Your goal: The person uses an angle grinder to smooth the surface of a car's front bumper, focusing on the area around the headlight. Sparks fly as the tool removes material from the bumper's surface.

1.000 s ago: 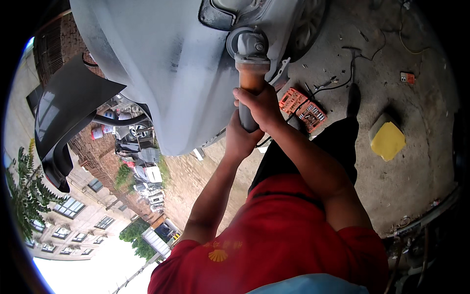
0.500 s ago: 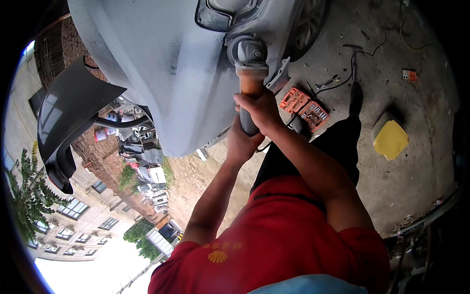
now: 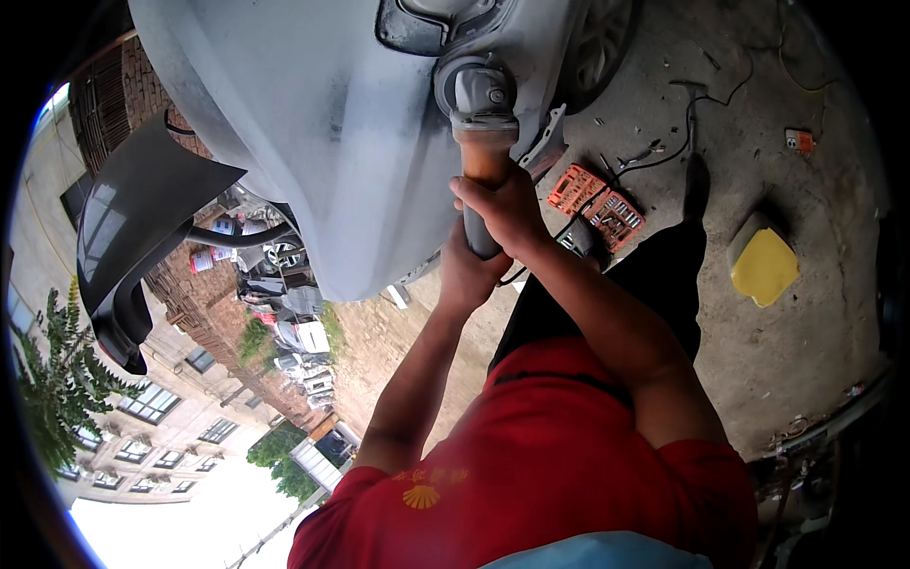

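My right hand [image 3: 504,211] is closed round the orange and grey body of an angle grinder [image 3: 486,161]. Just below it, my left hand [image 3: 467,268] wraps the grinder's dark grey rear end. Its disc, partly hidden by the grey gear head, lies against or very close to the edge of a dull grey car body panel [image 3: 370,161]; I cannot tell whether they touch. Just above the disc is a recessed lamp-like opening [image 3: 441,24] with a dark rim.
An orange socket set case [image 3: 597,209] lies open on the concrete floor to the right, with a black cable across it. Farther right are a yellow-topped block [image 3: 764,267] and a small orange-and-white box [image 3: 799,140]. A wheel [image 3: 597,52] stands beside the panel; a dark bumper [image 3: 142,228] is at left.
The grinder's head has shifted slightly up and left along the panel edge. Both hands keep their hold, and the surroundings have moved a little in view.
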{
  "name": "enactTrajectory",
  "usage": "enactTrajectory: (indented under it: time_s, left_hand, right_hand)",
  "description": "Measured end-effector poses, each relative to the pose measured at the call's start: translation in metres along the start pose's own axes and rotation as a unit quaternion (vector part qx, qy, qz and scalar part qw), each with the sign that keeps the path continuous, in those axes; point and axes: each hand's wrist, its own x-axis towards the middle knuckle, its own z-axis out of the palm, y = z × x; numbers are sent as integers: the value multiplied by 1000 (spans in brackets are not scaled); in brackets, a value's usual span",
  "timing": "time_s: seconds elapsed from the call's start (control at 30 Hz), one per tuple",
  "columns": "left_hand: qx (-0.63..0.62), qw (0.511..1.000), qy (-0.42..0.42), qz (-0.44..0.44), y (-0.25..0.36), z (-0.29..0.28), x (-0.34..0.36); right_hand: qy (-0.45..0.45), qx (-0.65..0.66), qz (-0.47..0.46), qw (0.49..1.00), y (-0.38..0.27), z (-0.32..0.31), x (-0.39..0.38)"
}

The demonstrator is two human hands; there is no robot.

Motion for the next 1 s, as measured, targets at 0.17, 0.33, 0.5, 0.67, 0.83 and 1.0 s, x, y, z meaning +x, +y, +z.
enactTrajectory:
  time_s: [0.17, 0.33, 0.5, 0.67, 0.83, 1.0]
  left_hand:
    - [0, 1000, -8, 11, -7, 0, 5]
    - [-47, 999, -14, 20, -13, 9, 2]
    - [-25, 998, -22, 61, -26, 11, 20]
    - [-28, 999, -16, 44, -30, 19, 14]
    - [11, 998, 28, 60, -11, 13, 9]
    - [62, 997, 40, 29, -2, 6, 3]
  right_hand:
    - [2, -14, 6, 1000, 2, -2, 5]
    - [35, -89, -32, 995, 10, -6, 6]
    - [57, -123, -67, 989, 22, -9, 15]
    - [31, -96, -41, 994, 18, -18, 11]
    - [-7, -31, -47, 998, 5, -12, 10]
    - [-43, 42, -8, 998, 2, -8, 11]
